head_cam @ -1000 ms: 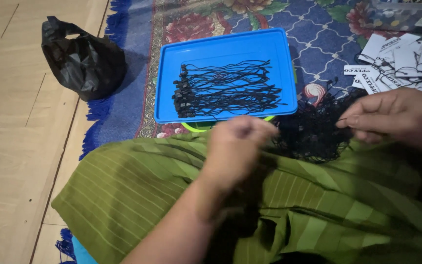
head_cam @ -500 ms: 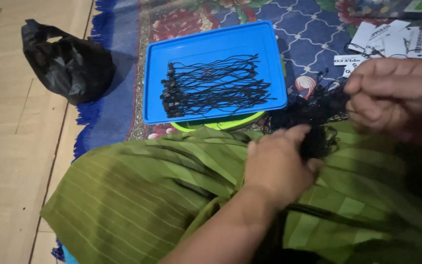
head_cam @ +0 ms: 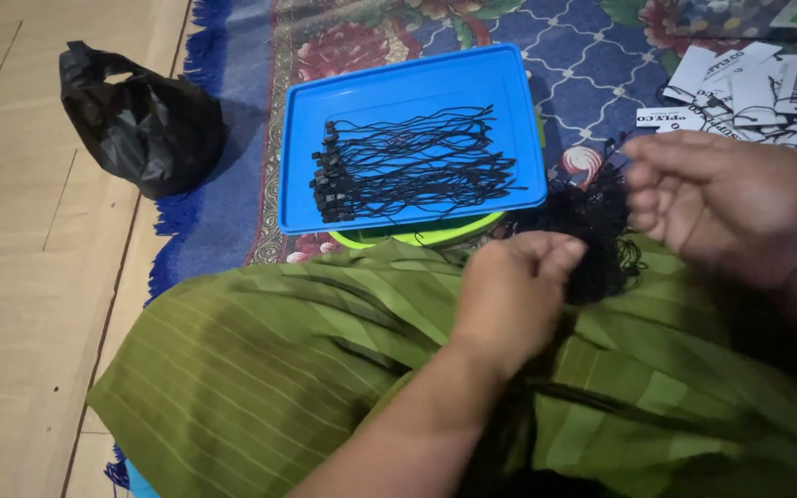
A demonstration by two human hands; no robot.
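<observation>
A tangled clump of black strings (head_cam: 592, 231) lies on my lap, on green striped cloth (head_cam: 260, 369). My left hand (head_cam: 514, 295) rests at the clump's left side, its fingers pinched on the strings. To the right, my right hand (head_cam: 721, 207) hovers with fingers curled, touching the clump's upper right edge; what it grips is hidden. Just beyond sits a blue tray (head_cam: 343, 101) holding a neat row of black strings with small clasps (head_cam: 408, 166).
The tray rests on a green rim (head_cam: 417, 238) over a patterned blue and red rug (head_cam: 592, 55). A knotted black plastic bag (head_cam: 140, 120) sits on the pale wooden floor at left. White printed tags (head_cam: 758, 92) are piled at the far right.
My left hand has moved right across my lap to the black clump. My right hand has opened slightly and shifted. The view has turned a little.
</observation>
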